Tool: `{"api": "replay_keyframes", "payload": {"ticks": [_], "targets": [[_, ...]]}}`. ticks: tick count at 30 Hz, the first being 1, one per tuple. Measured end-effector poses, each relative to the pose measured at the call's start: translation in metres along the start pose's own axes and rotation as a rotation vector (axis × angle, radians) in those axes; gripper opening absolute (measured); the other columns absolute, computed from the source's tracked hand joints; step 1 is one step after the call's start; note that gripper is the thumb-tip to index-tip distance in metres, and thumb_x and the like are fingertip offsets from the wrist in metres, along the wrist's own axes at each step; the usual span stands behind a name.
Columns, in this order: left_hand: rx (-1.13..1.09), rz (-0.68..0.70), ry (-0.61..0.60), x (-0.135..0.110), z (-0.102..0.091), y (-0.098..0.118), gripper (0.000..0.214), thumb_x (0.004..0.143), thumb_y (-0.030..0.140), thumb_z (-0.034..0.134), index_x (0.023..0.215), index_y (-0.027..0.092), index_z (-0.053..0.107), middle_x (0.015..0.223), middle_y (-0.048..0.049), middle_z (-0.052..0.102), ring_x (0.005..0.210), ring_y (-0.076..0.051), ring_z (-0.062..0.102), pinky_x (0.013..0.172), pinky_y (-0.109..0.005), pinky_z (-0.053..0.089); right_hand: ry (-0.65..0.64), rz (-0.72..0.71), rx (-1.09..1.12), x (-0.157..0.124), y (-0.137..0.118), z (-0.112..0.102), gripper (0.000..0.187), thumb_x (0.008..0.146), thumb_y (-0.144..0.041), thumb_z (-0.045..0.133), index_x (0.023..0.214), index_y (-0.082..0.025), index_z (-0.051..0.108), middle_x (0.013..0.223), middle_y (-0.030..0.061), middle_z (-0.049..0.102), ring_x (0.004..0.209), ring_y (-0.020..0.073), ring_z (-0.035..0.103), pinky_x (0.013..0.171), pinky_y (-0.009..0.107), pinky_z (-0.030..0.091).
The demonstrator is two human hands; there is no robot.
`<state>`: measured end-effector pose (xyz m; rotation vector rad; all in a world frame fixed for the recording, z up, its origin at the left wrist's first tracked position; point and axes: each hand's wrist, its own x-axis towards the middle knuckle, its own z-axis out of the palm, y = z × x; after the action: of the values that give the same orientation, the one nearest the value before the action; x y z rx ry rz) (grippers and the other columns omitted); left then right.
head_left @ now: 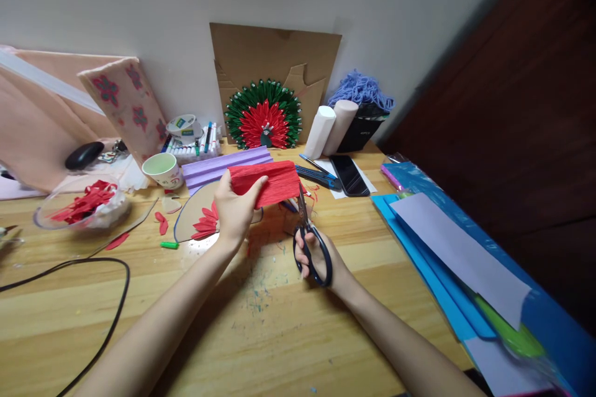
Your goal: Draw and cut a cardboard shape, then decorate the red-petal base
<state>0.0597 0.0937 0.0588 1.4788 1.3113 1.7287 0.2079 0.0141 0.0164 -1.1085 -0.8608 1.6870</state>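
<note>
My left hand (234, 209) grips a folded piece of red crepe paper (272, 182) by its left end, thumb in front. In my right hand (321, 257) is a pair of scissors (303, 214) with dark handles, its fingers through the loops. The blades point up at the paper's right edge; whether they are cutting into it I cannot tell. Behind my left hand lies a half-round cardboard piece (189, 217) with red paper petals (205, 222) on it. A finished-looking green and red petal fan (264, 116) leans against a cardboard sheet (274, 49) at the back.
Purple crepe paper (226, 167), a paper cup (162, 170) and a bowl of red scraps (84, 205) stand to the left. A utility knife (319, 177), a phone (349, 175) and white rolls (321, 131) are behind right. Blue folders (419, 254) line the right edge; a black cable (123, 285) curves at left.
</note>
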Motion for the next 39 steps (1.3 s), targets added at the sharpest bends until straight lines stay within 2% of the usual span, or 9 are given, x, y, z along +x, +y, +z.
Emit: {"api": "replay_keyframes", "payload": {"ticks": [4,8,14,16,21,27,31,39], "targets": [[-0.025,-0.003,-0.052,0.008,-0.004,-0.007,0.030,0.069,0.035,0.073,0.089,0.015,0.062,0.086,-0.0048,0.070,0.077,-0.017,0.065,0.074,-0.030,0.052,-0.044,0.017,-0.031,0.000,0.000,-0.001,0.067,0.044,-0.079,0.064,0.066,-0.019,0.042,0.041,-0.0108,0.040,0.028,0.0045,0.038,0.027,0.016,0.036],[-0.038,-0.036,-0.102,0.009,-0.004,-0.009,0.031,0.067,0.034,0.074,0.089,0.015,0.062,0.085,-0.0045,0.070,0.076,-0.017,0.065,0.072,-0.029,0.052,-0.118,0.021,-0.014,-0.001,0.002,-0.004,0.075,0.039,-0.088,0.053,0.066,-0.018,0.043,0.043,-0.0084,0.045,0.032,0.0063,0.044,0.033,0.018,0.038],[-0.026,-0.048,-0.132,0.004,-0.002,-0.003,0.029,0.067,0.034,0.075,0.087,0.016,0.063,0.085,-0.0047,0.070,0.078,-0.018,0.066,0.072,-0.030,0.053,-0.090,-0.020,-0.016,-0.001,0.003,-0.005,0.077,0.039,-0.090,0.048,0.066,-0.018,0.044,0.043,-0.0078,0.046,0.033,0.0072,0.045,0.036,0.020,0.040],[-0.025,-0.059,-0.140,0.003,-0.002,-0.002,0.030,0.067,0.035,0.074,0.088,0.016,0.063,0.086,-0.0054,0.070,0.079,-0.019,0.066,0.073,-0.031,0.053,-0.089,-0.012,0.006,0.001,0.004,-0.007,0.075,0.041,-0.089,0.050,0.066,-0.018,0.044,0.042,-0.0076,0.046,0.032,0.0075,0.046,0.035,0.019,0.040],[-0.039,-0.078,-0.141,0.008,-0.004,-0.002,0.031,0.066,0.034,0.075,0.087,0.016,0.062,0.085,-0.0043,0.070,0.076,-0.018,0.066,0.071,-0.029,0.053,-0.197,0.065,0.096,0.008,0.007,-0.012,0.066,0.043,-0.077,0.067,0.061,-0.019,0.042,0.040,-0.0087,0.045,0.030,0.0073,0.044,0.030,0.019,0.041],[-0.048,-0.154,-0.185,0.021,-0.011,-0.003,0.033,0.062,0.032,0.078,0.085,0.015,0.062,0.081,-0.0036,0.070,0.071,-0.016,0.065,0.067,-0.027,0.053,-0.067,0.045,0.010,0.001,0.000,-0.005,0.061,0.047,-0.071,0.069,0.065,-0.019,0.043,0.042,-0.0103,0.039,0.032,0.0038,0.036,0.027,0.016,0.039],[-0.082,-0.183,-0.215,0.031,-0.017,-0.007,0.031,0.066,0.035,0.075,0.086,0.015,0.063,0.083,-0.0045,0.070,0.071,-0.016,0.064,0.068,-0.027,0.052,-0.034,0.037,-0.102,-0.003,-0.003,-0.001,0.063,0.046,-0.073,0.069,0.066,-0.018,0.045,0.041,-0.0106,0.038,0.031,0.0034,0.034,0.026,0.016,0.036],[-0.046,-0.182,-0.290,0.030,-0.016,-0.007,0.028,0.071,0.041,0.069,0.082,0.016,0.063,0.081,-0.0047,0.068,0.071,-0.016,0.062,0.068,-0.028,0.052,-0.174,0.031,-0.037,-0.006,0.003,-0.002,0.077,0.039,-0.089,0.052,0.068,-0.018,0.046,0.044,-0.0083,0.043,0.032,0.0060,0.042,0.036,0.020,0.041]]}}
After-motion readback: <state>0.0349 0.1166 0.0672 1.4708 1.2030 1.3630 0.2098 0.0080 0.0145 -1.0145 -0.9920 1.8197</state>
